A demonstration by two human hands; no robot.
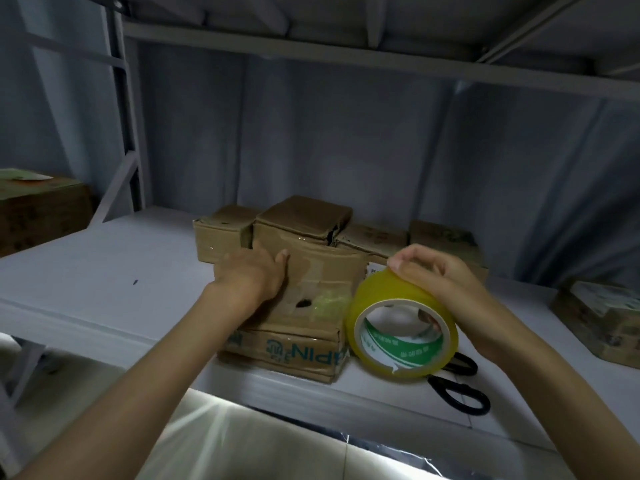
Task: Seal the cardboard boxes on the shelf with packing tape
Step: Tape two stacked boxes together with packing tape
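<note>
- The left hand (254, 275), at centre frame, lies palm down with fingers released and flat on the top of the front cardboard box (304, 306).
- The right hand (440, 282), right of centre, has its fingers curled over the top of a yellow tape roll (401, 337), holding it upright just beside the box's right side.
- The box sits near the shelf (104, 271) front edge; its flaps are closed, with clear tape and a small hole on top.
- More closed boxes (301, 220) stand behind it.
- Black scissors (457, 393) lie on the shelf under the roll.
</note>
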